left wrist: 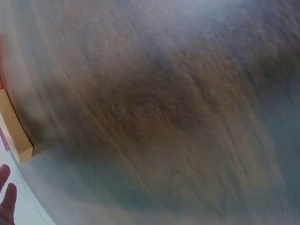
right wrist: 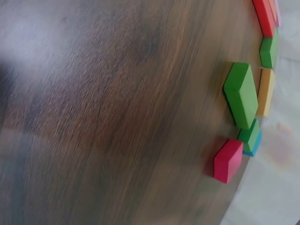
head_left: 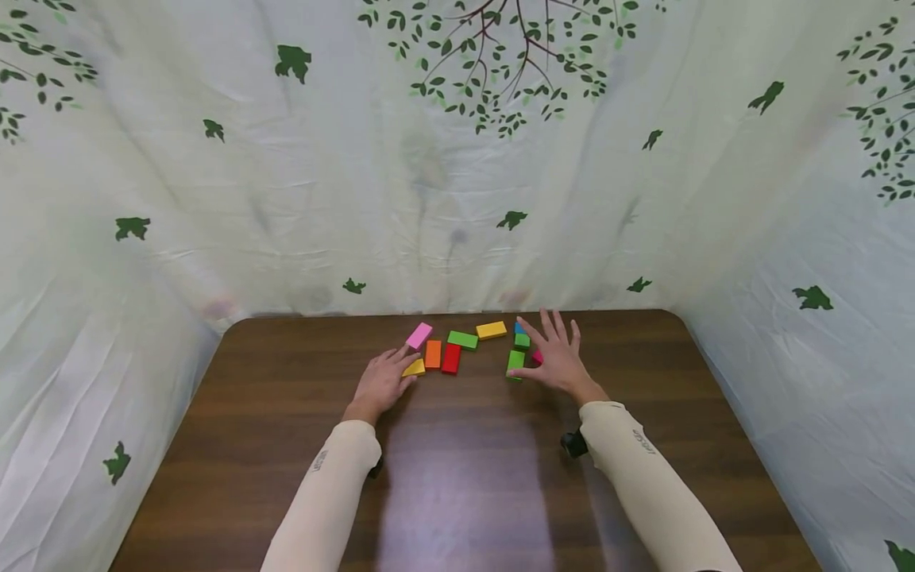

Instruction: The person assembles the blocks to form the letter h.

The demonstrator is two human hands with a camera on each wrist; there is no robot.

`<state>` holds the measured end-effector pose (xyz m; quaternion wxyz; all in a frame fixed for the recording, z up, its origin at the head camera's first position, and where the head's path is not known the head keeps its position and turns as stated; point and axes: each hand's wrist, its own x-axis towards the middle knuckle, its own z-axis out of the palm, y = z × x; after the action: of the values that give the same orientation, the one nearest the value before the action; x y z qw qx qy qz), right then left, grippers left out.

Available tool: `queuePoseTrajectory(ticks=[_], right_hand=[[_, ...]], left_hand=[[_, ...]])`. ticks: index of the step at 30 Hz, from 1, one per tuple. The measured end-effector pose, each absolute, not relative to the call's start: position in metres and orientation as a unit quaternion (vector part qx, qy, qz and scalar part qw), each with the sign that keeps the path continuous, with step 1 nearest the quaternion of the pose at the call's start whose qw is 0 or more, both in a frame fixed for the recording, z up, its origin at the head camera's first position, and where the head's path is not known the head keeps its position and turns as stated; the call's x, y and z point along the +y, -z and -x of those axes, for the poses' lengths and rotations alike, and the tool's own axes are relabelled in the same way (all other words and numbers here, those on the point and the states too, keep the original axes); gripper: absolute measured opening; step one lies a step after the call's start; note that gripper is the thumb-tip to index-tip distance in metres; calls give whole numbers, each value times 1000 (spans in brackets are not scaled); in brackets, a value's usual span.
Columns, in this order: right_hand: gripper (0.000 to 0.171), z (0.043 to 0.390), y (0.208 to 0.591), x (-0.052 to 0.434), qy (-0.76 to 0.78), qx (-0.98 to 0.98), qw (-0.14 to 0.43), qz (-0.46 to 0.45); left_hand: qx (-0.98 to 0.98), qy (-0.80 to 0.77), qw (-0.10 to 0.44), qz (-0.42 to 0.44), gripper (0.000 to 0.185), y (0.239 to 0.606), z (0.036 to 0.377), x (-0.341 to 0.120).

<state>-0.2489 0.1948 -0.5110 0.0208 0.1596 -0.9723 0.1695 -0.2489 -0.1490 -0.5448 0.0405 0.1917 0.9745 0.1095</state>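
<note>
Several coloured flat blocks lie at the far middle of the brown table (head_left: 465, 477). My left hand (head_left: 389, 375) rests flat, its fingertips touching a yellow block (head_left: 414, 368); beside it lie an orange block (head_left: 432, 353), a red block (head_left: 451, 358) and a pink block (head_left: 418, 335). My right hand (head_left: 552, 351) is spread open, its thumb by a green block (head_left: 515, 362) and its fingers over a small green block (head_left: 523, 340) and a magenta block (head_left: 537, 357). The right wrist view shows the green block (right wrist: 241, 96) and the magenta block (right wrist: 228, 159).
Another green block (head_left: 462, 340) and a yellow block (head_left: 491, 330) lie between my hands, near the table's far edge. A white cloth printed with leaves and birds (head_left: 457, 199) hangs behind and on both sides. The left wrist view is blurred.
</note>
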Motion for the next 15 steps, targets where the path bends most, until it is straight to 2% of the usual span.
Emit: queuePoseTrajectory(ticks=[8, 15], right_hand=[[100, 252, 510, 188, -170, -971, 15, -166], [98, 253, 511, 183, -181, -969, 10, -167]], left_hand=[[974, -104, 1, -203, 33, 550, 251, -143], [972, -118, 1, -204, 33, 553, 254, -146]])
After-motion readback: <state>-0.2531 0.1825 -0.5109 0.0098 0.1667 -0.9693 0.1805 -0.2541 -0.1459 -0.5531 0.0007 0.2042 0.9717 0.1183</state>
